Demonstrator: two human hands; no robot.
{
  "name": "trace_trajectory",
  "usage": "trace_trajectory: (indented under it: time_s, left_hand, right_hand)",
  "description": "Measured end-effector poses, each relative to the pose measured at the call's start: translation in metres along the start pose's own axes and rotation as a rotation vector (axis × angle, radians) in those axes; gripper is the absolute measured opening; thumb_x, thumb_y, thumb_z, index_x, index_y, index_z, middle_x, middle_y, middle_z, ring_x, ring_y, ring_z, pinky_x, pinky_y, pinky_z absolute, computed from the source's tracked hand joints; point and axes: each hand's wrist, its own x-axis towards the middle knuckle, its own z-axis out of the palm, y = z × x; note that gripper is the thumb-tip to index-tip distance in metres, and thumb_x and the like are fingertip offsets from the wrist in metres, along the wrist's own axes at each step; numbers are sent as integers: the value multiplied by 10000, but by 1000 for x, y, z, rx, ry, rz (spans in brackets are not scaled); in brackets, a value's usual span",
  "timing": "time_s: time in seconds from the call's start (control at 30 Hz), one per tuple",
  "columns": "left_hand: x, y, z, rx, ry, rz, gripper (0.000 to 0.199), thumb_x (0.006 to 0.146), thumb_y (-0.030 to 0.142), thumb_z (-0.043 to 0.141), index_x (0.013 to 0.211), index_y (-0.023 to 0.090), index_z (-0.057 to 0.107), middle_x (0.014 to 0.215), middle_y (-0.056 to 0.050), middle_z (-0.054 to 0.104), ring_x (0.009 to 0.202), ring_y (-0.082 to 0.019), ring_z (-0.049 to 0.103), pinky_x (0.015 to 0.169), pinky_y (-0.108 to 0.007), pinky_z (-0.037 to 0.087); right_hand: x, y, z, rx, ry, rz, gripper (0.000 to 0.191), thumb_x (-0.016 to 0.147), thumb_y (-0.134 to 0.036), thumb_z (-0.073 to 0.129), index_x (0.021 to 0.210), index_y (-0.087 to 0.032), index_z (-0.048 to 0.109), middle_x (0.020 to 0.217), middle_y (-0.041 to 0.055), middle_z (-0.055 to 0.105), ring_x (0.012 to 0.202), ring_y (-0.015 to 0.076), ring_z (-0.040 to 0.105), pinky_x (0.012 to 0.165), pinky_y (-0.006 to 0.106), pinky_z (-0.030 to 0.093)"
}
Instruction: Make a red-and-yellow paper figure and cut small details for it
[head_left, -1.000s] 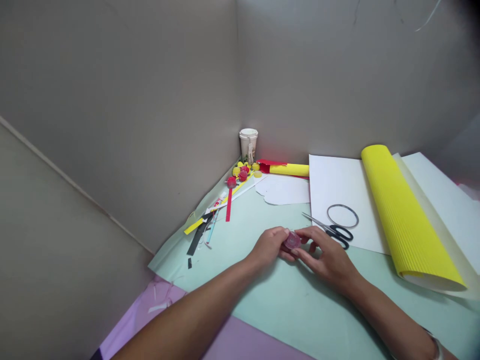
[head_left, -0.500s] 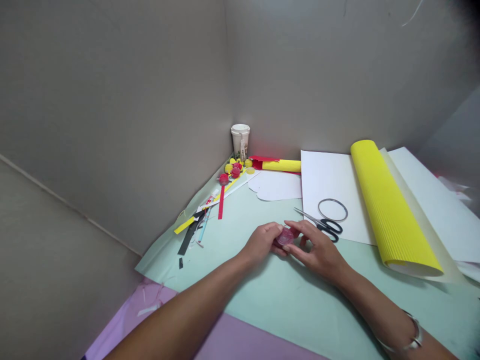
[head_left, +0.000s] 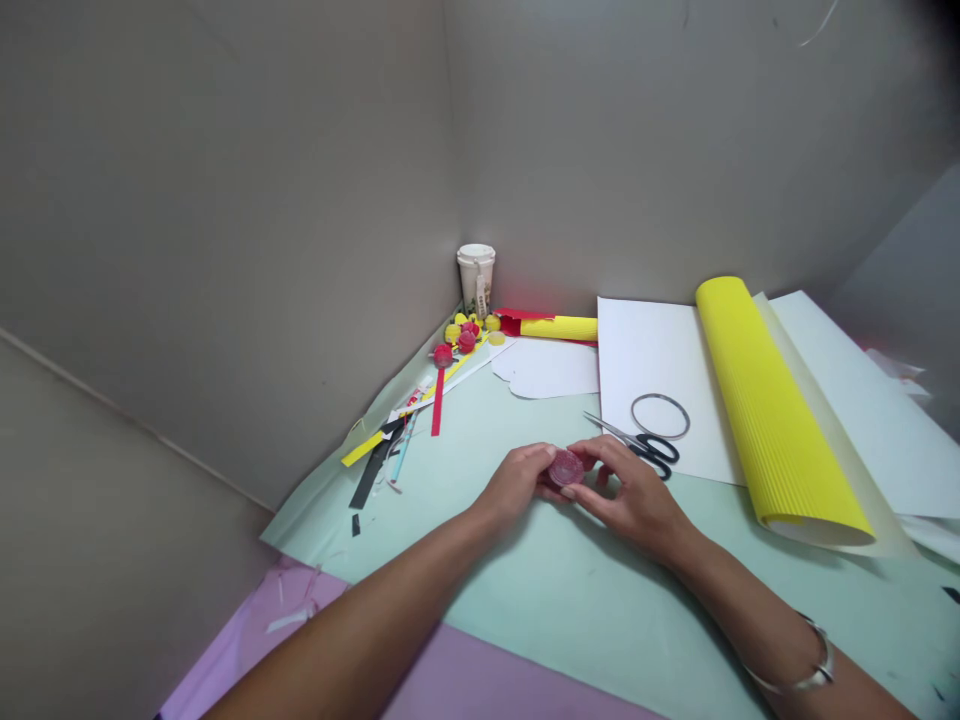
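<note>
A small round dark-red coil (head_left: 566, 468) is held above the pale green sheet (head_left: 555, 590), its flat spiral face turned toward me. My left hand (head_left: 517, 487) grips it from the left, thumb on its upper edge and fingers beneath. On the other side, my right hand (head_left: 630, 498) pinches its right edge between thumb and fingertips. Black-handled scissors (head_left: 643, 444) lie just behind my right hand, partly on a white sheet (head_left: 675, 380), beside a grey ring (head_left: 660, 416).
A large yellow corrugated roll (head_left: 780, 410) lies on the right. At the back corner stands a white lidded cup (head_left: 476, 280), with red and yellow coils (head_left: 466, 341) before it. Paper strips (head_left: 371, 470) lie at the left. Grey walls rise behind.
The view has shifted slightly. The red coil's round face shows more fully between my fingers; both hands keep hold of it.
</note>
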Motion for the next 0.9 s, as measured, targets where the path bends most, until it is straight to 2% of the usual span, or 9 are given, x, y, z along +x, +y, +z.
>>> trace_trajectory:
  time_s: [0.13, 0.27, 0.43, 0.63, 0.77, 0.9]
  left_hand:
    - [2, 0, -2, -8, 58, 31, 341, 807, 396, 602, 991, 111, 638, 909, -101, 678, 776, -187, 635, 739, -311, 492]
    - [3, 1, -5, 18, 87, 70, 284, 782, 305, 655, 1000, 124, 644, 919, -92, 690, 796, -171, 626, 763, -297, 472]
    - [2, 5, -9, 44, 25, 109, 313, 782, 271, 674, 1061, 129, 664, 994, -100, 698, 860, -175, 624, 795, -300, 461]
    - [2, 5, -11, 69, -104, 144, 571, 652, 108, 748, 1204, 167, 613, 1136, -112, 674, 983, -198, 627, 857, -311, 455]
    - [2, 5, -12, -22, -138, 124, 483, 749, 192, 730, 1218, 176, 617, 1154, -121, 682, 1041, -207, 626, 889, -313, 447]
    - [2, 5, -10, -27, -62, 67, 408, 784, 317, 746, 1147, 154, 657, 1105, -126, 703, 951, -188, 642, 816, -292, 460]
  right_hand:
    - [0, 2, -1, 1, 7, -1, 271, 853, -273, 656, 1108, -217, 584, 982, 77, 652, 837, 208, 604, 642, 329, 531]
    - [0, 2, -1, -16, 21, 22, 262, 850, -268, 658, 1099, -211, 600, 977, 74, 648, 813, 197, 592, 631, 312, 519]
    - [1, 1, -4, 53, 36, 81, 271, 855, -294, 661, 1111, -221, 614, 981, 63, 632, 826, 190, 587, 660, 310, 513]
    - [2, 4, -7, 216, 67, 213, 295, 835, -337, 691, 1110, -244, 640, 1030, 46, 630, 856, 178, 593, 690, 302, 515]
    - [2, 4, -6, 213, 66, 198, 282, 836, -335, 693, 1099, -245, 646, 1001, 36, 624, 839, 169, 587, 675, 292, 512]
    - [2, 1, -4, 131, 74, 142, 271, 840, -310, 689, 1094, -235, 634, 982, 40, 627, 825, 170, 584, 659, 295, 516]
